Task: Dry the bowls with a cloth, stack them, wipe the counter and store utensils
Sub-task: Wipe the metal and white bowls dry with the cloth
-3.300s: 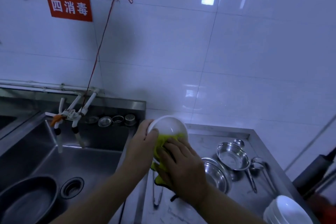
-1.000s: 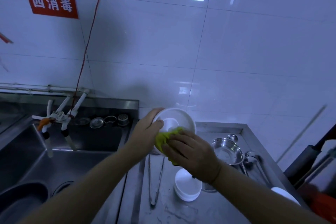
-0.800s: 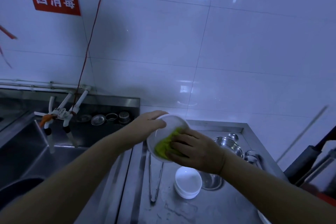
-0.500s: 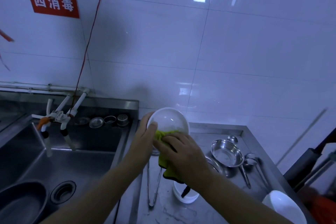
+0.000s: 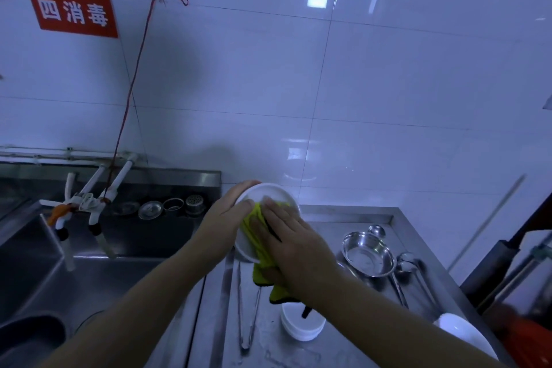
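I hold a white bowl [image 5: 270, 193] tilted up over the steel counter [image 5: 325, 214], its open side facing me. My left hand [image 5: 228, 218] grips its left rim. My right hand [image 5: 294, 243] presses a yellow cloth [image 5: 254, 228] into the bowl with flat fingers, and the cloth's tail hangs below the hand. A small stack of white bowls [image 5: 301, 327] stands on the counter under my right forearm. More white bowls [image 5: 466, 334] sit at the counter's right front edge.
Metal tongs [image 5: 248, 308] lie on the counter left of the stack. A steel bowl [image 5: 369, 254] and ladles [image 5: 403, 272] lie at the right. A deep sink [image 5: 89, 266] with taps [image 5: 86, 206] is to the left, a dark basin [image 5: 27, 337] in it.
The bowl has stayed held in front of me while my right hand rubbed the cloth lower and flatter across its inside. The view shifted slightly.
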A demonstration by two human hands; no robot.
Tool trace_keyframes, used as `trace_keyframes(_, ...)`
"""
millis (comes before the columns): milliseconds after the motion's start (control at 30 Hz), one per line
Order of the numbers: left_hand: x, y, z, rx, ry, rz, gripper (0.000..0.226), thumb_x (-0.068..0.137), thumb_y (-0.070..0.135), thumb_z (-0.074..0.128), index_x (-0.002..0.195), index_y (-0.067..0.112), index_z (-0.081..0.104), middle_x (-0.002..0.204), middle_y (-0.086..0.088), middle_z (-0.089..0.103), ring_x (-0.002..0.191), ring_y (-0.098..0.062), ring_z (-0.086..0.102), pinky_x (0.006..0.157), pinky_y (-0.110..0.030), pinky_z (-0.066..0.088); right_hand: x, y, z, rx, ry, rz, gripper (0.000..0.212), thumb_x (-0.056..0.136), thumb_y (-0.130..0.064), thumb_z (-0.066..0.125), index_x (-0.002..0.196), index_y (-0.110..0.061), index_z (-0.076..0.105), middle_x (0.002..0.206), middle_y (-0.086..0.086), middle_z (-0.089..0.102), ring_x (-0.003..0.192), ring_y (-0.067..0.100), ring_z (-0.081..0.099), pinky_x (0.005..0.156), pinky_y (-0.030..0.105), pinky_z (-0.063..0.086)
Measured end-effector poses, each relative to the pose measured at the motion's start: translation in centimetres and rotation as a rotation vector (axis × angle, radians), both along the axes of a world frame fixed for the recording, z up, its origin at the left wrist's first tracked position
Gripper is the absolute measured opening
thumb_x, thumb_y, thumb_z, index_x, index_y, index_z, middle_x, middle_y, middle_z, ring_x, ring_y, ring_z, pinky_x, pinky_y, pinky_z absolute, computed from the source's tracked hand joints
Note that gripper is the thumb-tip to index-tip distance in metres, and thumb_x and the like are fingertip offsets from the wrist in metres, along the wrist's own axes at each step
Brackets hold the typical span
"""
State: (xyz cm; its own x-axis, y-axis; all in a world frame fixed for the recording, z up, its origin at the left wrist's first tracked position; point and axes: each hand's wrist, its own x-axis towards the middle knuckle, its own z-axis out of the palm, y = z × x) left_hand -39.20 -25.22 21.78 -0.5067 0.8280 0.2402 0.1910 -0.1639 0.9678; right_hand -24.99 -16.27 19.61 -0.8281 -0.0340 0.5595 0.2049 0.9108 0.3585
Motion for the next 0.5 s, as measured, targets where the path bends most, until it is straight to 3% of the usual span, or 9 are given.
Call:
trace_keyframes(100,0.0,0.4,0.3,0.016,0.002,-0.017,0.027,0.092,0.02,0.048,0.105,0.037,0.063,0.102,0.009,0.067,0.092,-0.001,0.063,0.07,-0.012,0.047,-0.9,-1.2,-0.3,-0.071,0.056,0.081,0.062,0.071,-0.034,0.071,0.126,-0.009,0.06,0.134,0.015,0.056,0.129,0.029,0.048,0.11,0.041,0.033)
trace_keyframes(200,-0.4,0.2,0.9,-0.006,0.079,-0.042,0.029,0.083,0.028,0.045,0.105,0.037,0.063,0.105,0.01,0.066,0.095,-0.002,0.061,0.074,-0.013,0.047,-0.3,-0.5,-0.9,-0.093,0.06,0.208,0.053,0.072,-0.026,0.075,0.121,-0.011,0.065,0.129,0.01,0.061,0.125,0.024,0.053,0.106,0.041,0.041)
trace_keyframes(267,-1.1,-0.1,1.2,-0.08,0.172,-0.106,0.033,0.078,0.028,0.042,0.105,0.036,0.06,0.108,0.011,0.064,0.095,0.001,0.059,0.077,-0.013,0.046,0.6,0.8,-1.0,-0.04,0.042,0.299,0.041,0.076,-0.021,0.076,0.116,-0.014,0.068,0.122,0.008,0.066,0.117,0.024,0.059,0.102,0.04,0.045)
trace_keyframes(333,-1.7,-0.2,1.4,-0.209,0.312,-0.2,0.035,0.077,0.027,0.042,0.107,0.035,0.058,0.106,0.014,0.061,0.091,0.006,0.056,0.073,-0.009,0.043,1.2,1.8,-0.9,0.043,0.025,0.389,0.018,0.09,-0.013,0.063,0.105,-0.014,0.072,0.112,0.008,0.069,0.108,0.024,0.063,0.1,0.038,0.046)
trace_keyframes(367,-1.9,-0.2,1.4,-0.26,0.357,-0.244,0.033,0.08,0.026,0.043,0.108,0.035,0.058,0.105,0.014,0.061,0.09,0.006,0.056,0.072,-0.009,0.043,1.3,2.1,-0.8,0.079,0.013,0.422,0.016,0.093,-0.011,0.059,0.101,-0.013,0.073,0.108,0.008,0.07,0.104,0.024,0.064,0.099,0.037,0.047)
trace_keyframes(433,-2.4,-0.1,1.5,-0.347,0.4,-0.278,0.03,0.091,0.022,0.046,0.117,0.032,0.055,0.113,0.007,0.061,0.098,-0.002,0.056,0.082,-0.018,0.045,1.3,2.4,-0.8,0.095,-0.006,0.45,0.017,0.094,-0.011,0.057,0.096,-0.014,0.073,0.103,0.007,0.071,0.098,0.024,0.065,0.097,0.035,0.048)
trace_keyframes(500,-3.2,-0.1,1.3,-0.44,0.575,-0.253,0.036,0.095,0.029,0.046,0.131,0.033,0.044,0.127,0.006,0.055,0.108,-0.008,0.052,0.089,-0.027,0.043,1.5,2.5,-0.9,0.056,-0.033,0.432,0.018,0.094,-0.011,0.055,0.094,-0.014,0.073,0.1,0.005,0.071,0.093,0.023,0.066,0.093,0.035,0.05)
